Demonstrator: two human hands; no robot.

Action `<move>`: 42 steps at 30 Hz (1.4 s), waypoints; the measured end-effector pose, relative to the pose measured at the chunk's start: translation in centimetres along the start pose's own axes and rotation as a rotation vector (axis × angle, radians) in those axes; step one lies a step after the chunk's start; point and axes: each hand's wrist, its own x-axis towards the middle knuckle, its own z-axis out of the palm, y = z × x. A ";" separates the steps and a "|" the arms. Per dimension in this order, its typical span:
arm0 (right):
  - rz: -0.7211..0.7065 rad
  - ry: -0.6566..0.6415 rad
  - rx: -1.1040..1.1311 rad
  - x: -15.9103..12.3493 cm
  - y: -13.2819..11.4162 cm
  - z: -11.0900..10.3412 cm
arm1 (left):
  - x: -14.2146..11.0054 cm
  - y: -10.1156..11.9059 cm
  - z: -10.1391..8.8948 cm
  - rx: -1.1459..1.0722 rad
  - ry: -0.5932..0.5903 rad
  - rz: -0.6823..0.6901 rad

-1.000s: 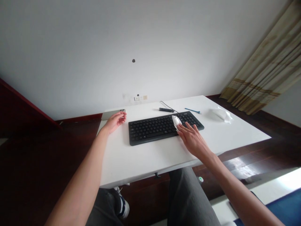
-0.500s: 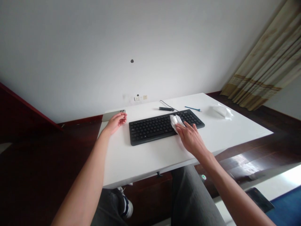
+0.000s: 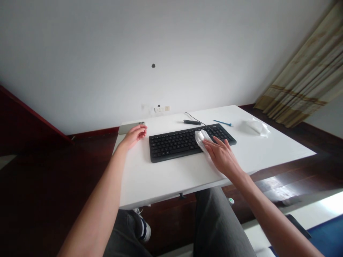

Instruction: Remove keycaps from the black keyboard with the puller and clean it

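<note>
We could have trouble with the white tissue point(image 3: 201, 138) first. It is soft and bunched up, and if the fingers go loose, it could slip out and drop on the black keyboard point(image 3: 171, 148). If the right hand point(image 3: 221, 155) pushes hard, it could press keys down or make the keyboard slide on the white table point(image 3: 166, 182).

The right fingers point(image 3: 218, 142) are a bit bent and lie on the tissue, so we think they are holding it. The tissue pokes out past the fingertips, toward the middle of the keys, and it touches the right part of the keyboard.

The left hand point(image 3: 135, 137) is soft and a little curled, not in a tight fist. Its fingers are at the edge of a phone point(image 3: 127, 128), but we cannot tell if they are gripping it. The phone lies near the far left corner of the table, so a bump could push it off.

Past the keyboard, we see a black stick with a thin cord point(image 3: 192, 122), a blue stick point(image 3: 222, 123) and a crumpled white sheet point(image 3: 257, 127).
</note>
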 end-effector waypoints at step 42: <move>0.085 -0.170 0.138 7.6 1.0 0.6 | -0.1 0.4 0.4 0.093 -0.015 -0.019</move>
